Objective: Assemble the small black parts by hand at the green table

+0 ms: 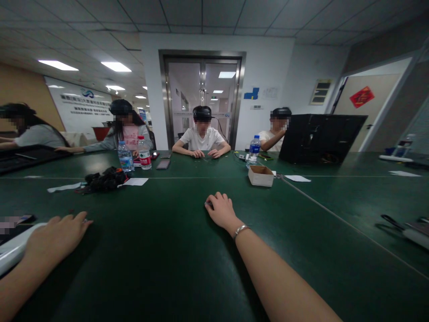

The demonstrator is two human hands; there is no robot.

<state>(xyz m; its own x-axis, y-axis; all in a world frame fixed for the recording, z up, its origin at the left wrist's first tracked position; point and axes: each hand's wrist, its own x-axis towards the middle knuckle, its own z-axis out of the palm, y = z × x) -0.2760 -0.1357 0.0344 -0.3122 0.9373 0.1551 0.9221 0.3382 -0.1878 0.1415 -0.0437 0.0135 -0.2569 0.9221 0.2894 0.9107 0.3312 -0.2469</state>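
My right hand (221, 210) is at the middle of the green table (150, 250), its fingers curled and a bracelet (241, 230) on the wrist. By its thumb and fingertips shows a small greyish, shiny bit, too small to name. Over the table at the left is my left hand (58, 235), fingers bent forward and pressed together. A tiny glinting bit shows at its fingertips; I cannot make out what it is. Beside that hand lies a smooth white object (16, 250), partly covered by the hand and wrist.
An open cardboard box (261, 177) stands beyond my right hand. Left of centre are a black tangled bundle (105, 180), a blue-capped bottle (125, 157) and a red-capped bottle (144, 154). A large black case (318, 138) is at the right. Several people sit around the table.
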